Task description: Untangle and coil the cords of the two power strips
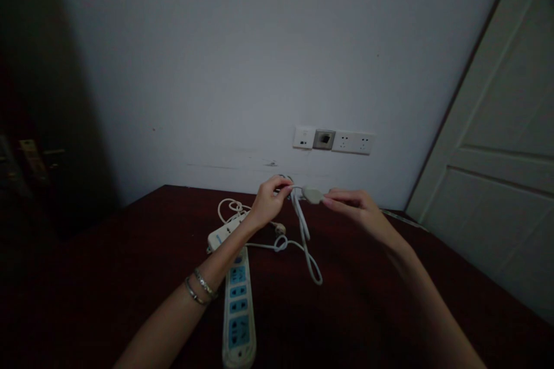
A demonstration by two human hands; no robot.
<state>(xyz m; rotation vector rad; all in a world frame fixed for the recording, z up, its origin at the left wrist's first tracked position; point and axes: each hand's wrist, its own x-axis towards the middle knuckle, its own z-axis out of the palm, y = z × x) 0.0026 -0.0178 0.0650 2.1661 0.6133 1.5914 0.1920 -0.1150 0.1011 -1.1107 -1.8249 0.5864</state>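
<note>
A white cable (pixel 303 225) hangs in loops between my hands, above the dark table. My left hand (pixel 270 199) is closed in a pinch on this cable, and two bracelets (pixel 201 287) circle that wrist. Opposite it, my right hand (pixel 352 204) pinches the right end of a pale, flat plug (pixel 312 195) between fingertips. The plug's pins are not clear in the dim light. Beneath my left forearm lies a long power strip (pixel 240 305) with blue socket faces. Part of a second white power strip (pixel 220 236) shows behind it, partly hidden by my arm.
A round plug (pixel 280 229) and loops of cord (pixel 234 204) lie toward the table's back. On the wall (pixel 225 69) are a network outlet (pixel 303 137), a grey-framed outlet (pixel 324 139) and white sockets (pixel 352 142). A pale door (pixel 497 155) stands at right, a dark door at left.
</note>
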